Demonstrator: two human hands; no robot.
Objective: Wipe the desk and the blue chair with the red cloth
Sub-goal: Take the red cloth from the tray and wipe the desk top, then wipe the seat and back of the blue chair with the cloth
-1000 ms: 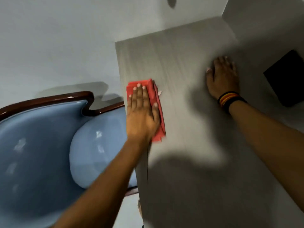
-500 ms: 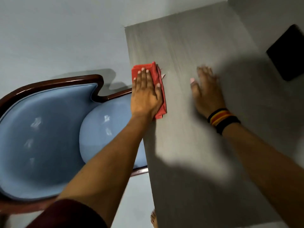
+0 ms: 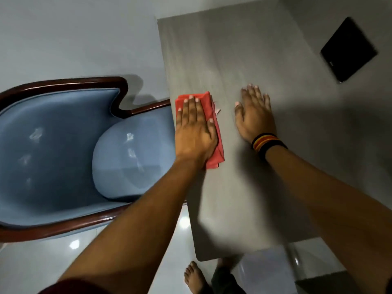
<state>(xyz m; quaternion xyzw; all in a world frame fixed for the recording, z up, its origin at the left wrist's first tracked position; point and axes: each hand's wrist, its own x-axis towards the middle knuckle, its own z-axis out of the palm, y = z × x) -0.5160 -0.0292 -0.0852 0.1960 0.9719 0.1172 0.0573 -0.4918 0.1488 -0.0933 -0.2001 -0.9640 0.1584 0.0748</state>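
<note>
Grey laminate desk (image 3: 244, 60) against pale walls, glossy tiled floor below. Left hand (image 3: 194, 132) flat, fingers spread, pressing the folded red cloth (image 3: 214, 115) at the desk's left edge, long axis running away from the body. Right hand (image 3: 253, 115) open, palm down, just beside, empty. Blue chair (image 3: 63, 149) immediately left of the cloth hand, nearer that arm, probably next. Black square panel (image 3: 347, 49) far right.
</note>
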